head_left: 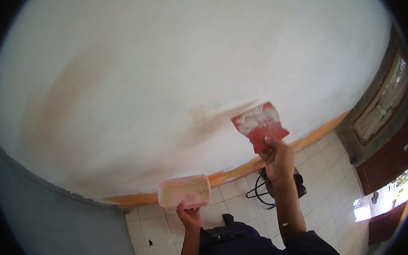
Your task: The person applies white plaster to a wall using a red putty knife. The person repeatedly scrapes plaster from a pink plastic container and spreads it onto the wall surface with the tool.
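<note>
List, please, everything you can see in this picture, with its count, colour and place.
Wall: one, white with an orange band at its foot, fills the upper picture.
Side wall: one, grey-blue, lower left.
Floor: one, white tiles, lower right.
Stool: one, black frame, on the floor behind the right arm.
Window: one, right edge.
Scraper: one, red, smeared white, against the wall.
Tray: one, pink, centre bottom.
Left hand: holds the tray.
Right hand: holds the scraper.

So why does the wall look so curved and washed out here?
Head view: the fisheye lens bends the wall and its orange base strip toward the dark rim; daylight from the doorway glares at right; the red scraper in the right hand stays fairly sharp.
</note>
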Demonstrator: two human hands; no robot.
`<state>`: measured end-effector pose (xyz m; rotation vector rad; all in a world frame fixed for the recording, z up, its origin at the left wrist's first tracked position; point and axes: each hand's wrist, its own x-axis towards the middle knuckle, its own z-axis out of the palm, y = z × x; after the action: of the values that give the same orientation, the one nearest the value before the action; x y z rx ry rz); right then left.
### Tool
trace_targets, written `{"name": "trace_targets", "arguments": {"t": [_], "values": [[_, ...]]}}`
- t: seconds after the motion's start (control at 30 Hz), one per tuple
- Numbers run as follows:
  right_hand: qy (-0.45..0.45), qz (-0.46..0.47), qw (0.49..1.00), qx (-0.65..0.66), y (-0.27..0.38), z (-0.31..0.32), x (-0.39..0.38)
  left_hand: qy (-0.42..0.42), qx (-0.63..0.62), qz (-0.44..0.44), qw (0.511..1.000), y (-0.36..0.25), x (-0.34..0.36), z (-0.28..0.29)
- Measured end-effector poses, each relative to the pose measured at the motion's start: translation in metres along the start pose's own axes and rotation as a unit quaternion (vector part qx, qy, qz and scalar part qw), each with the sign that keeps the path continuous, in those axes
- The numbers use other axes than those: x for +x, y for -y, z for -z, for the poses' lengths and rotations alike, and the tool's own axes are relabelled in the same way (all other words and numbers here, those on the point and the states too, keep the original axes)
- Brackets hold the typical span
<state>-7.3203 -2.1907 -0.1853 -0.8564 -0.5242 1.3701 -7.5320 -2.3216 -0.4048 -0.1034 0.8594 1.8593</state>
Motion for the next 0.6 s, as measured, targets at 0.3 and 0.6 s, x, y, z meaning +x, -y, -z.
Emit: {"name": "trace_targets", "arguments": {"t": [0.3,0.6], "values": [[-0.037,-0.111,0.988,0.096,-0.139,0.04,0.006,-0.022,-0.002,0.002,1.0,-0.012,0.018,0.05],[0.244,-0.157,0.92,-0.262,-0.155,0.043,-0.001,0.141,-0.011,0.111,0.984,-0.016,0.06,0.064]]}}
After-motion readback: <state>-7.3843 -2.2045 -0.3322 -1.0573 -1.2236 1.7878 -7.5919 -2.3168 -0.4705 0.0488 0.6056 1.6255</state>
